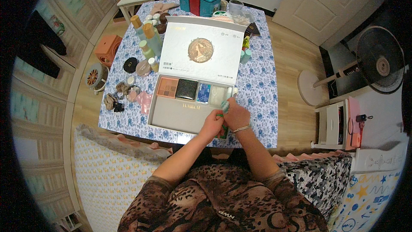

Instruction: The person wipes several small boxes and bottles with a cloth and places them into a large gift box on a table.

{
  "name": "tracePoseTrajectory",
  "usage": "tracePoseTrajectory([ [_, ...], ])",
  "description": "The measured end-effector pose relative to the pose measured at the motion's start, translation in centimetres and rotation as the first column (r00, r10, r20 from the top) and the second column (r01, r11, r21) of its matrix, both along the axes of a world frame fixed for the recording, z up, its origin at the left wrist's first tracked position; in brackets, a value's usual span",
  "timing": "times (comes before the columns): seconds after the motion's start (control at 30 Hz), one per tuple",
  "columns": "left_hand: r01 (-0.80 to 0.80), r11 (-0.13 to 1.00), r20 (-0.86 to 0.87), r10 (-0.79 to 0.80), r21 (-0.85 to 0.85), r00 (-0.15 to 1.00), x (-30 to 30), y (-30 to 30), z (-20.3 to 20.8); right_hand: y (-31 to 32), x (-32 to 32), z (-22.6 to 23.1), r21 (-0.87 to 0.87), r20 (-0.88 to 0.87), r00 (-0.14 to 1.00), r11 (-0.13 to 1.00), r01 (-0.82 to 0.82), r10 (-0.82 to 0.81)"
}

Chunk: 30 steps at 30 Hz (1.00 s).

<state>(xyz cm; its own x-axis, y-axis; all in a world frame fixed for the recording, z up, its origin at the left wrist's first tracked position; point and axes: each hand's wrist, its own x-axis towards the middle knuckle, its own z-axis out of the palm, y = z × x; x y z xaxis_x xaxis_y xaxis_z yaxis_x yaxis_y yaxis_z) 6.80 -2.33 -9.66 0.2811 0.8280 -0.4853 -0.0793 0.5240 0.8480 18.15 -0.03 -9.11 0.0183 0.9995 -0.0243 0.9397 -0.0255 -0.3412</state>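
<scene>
An open gift box sits in front of me, its white lid (180, 56) raised and bearing a round portrait medallion. Along the back of its beige tray (176, 114) lie an eyeshadow palette (168, 87), a black square case (187, 89), a blue-and-white packet (203, 93) and a whitish translucent packet (218, 95). Over the tray's right front corner, my left hand (213, 123) and my right hand (237, 115) meet, fingers closed on a green-and-white packet (225, 105) that they mostly cover. A small white bottle (235, 91) stands beside the tray, near my right fingers.
Left of the box are tall bottles with gold caps (149, 32), a black round compact (130, 65) and hair ties (113, 102). Blue and red tins (199, 1) line the table's far edge. Small teal bottles (245, 56) stand right of the lid. A fan (380, 66) stands off to the right.
</scene>
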Motion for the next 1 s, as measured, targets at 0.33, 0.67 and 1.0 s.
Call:
tracePoseTrajectory([
  [0.33,0.004,1.0,0.093,-0.002,-0.026,0.996,-0.4,0.0,-0.2,-0.8,0.8,1.6,-0.235,0.043,0.999,0.972,0.023,-0.013],
  [0.67,-0.07,0.987,0.114,0.054,0.145,0.992,-3.1,-1.5,-0.4,-2.5,2.2,3.1,-0.141,-0.564,0.826,0.985,-0.1,0.003],
  [1.0,-0.06,0.964,-0.102,0.089,0.259,0.991,-5.7,-2.7,0.3,-3.8,-1.5,3.5,-0.297,-0.796,0.602,0.906,-0.3,-0.061],
])
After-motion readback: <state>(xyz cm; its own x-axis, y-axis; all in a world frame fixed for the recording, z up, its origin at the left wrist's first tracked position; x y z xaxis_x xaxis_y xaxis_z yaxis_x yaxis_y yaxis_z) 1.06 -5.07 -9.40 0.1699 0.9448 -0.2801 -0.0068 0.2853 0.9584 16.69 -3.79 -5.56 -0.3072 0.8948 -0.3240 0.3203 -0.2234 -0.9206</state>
